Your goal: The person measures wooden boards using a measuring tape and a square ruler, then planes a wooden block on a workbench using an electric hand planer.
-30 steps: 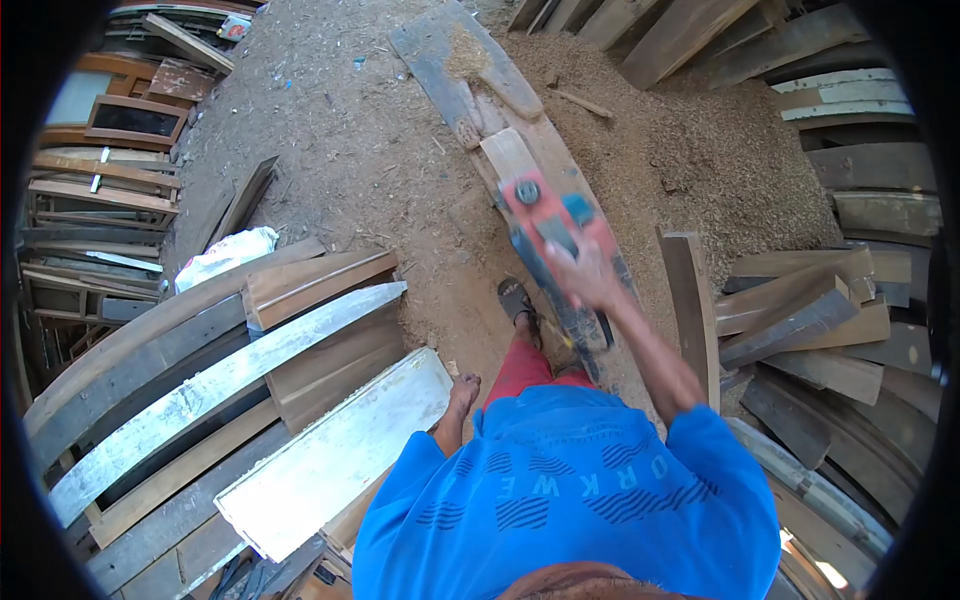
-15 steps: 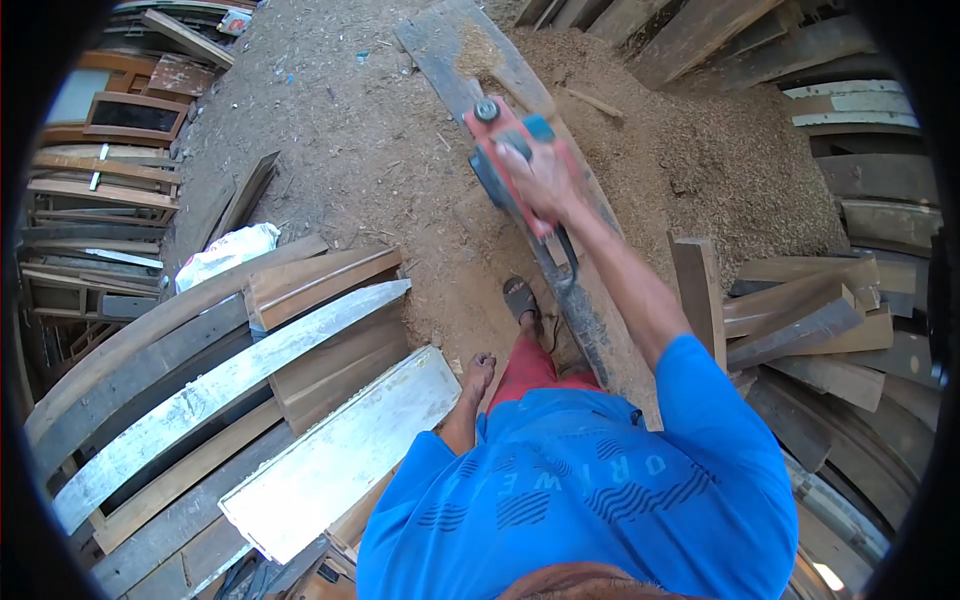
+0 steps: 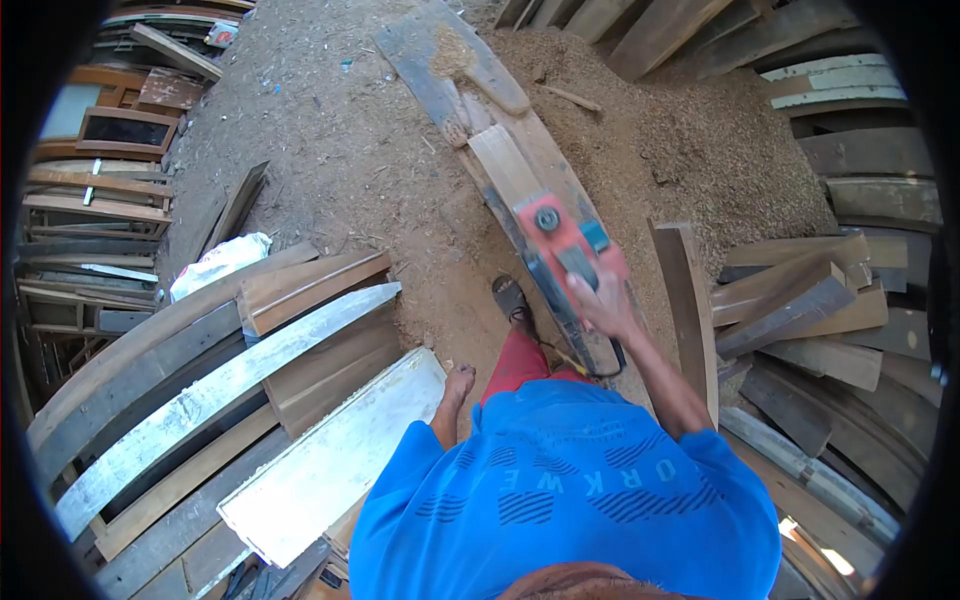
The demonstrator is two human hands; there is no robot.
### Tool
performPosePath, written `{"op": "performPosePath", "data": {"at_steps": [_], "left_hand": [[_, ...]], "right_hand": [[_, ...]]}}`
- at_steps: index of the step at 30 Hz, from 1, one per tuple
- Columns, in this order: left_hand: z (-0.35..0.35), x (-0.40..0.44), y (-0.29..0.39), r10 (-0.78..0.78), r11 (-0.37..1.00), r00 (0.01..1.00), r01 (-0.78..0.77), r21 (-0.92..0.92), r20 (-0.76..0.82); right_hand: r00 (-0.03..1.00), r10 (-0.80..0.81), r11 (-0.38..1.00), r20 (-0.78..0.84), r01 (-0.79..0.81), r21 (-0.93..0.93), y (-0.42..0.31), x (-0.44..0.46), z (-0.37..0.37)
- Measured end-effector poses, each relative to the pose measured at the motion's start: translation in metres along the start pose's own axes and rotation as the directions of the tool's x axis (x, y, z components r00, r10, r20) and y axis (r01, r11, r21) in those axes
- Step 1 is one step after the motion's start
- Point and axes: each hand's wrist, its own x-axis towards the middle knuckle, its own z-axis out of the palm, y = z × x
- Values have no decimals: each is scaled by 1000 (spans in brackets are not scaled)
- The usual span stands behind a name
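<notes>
My right hand (image 3: 602,303) is closed around the rear handle of a red electric hand planer (image 3: 563,243) with a round dark front knob and a teal part. The planer rests on a narrow wooden board (image 3: 508,165), whose freshly pale face shows ahead of it. That board lies along a long, worn bench plank (image 3: 410,58). My left hand (image 3: 459,382) hangs low beside my body with its fingers curled in, and no object shows in it. It is close to a white-painted board (image 3: 340,450). The planer's underside is hidden.
A large heap of wood shavings (image 3: 740,165) lies right of the bench. An upright board (image 3: 686,305) stands near my right forearm. Stacked planks (image 3: 810,300) line the right, and more timber (image 3: 320,370) lies at left. A sandalled foot (image 3: 510,298) is beside the bench.
My right hand has drawn the planer back along the board toward my body, uncovering the pale wood ahead of it. My left hand has shifted slightly left and down in view.
</notes>
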Motion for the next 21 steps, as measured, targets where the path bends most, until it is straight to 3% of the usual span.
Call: {"op": "performPosePath", "data": {"at_steps": [3,5,8,11,15,17,19,21], "left_hand": [[22,2,-2,23,999,1000,-23,-33,0],[27,-4,21,-22,998,999,25,-61,49],[39,16,11,61,993,998,-58,-101,30],[33,18,25,29,984,999,-36,-175,-41],[7,8,45,35,976,998,-45,-213,-51],[-5,1,46,45,977,995,-62,-202,-88],[-12,-1,43,50,965,992,-79,-252,-119],[-17,-11,35,49,968,990,-79,-240,-129]], "right_hand": [[997,50,998,58,-48,-36,21,-30,0],[999,-32,999,-25,32,-13,2,-9,5],[995,-73,997,-63,72,-16,-20,51,15],[982,-142,990,-123,142,-12,-51,125,26],[989,-140,981,-48,132,-141,-94,215,24],[925,-367,907,-95,334,-255,-61,264,39],[907,-409,893,-97,375,-248,-64,260,41],[967,-244,964,-68,234,-129,-57,220,36]]}}
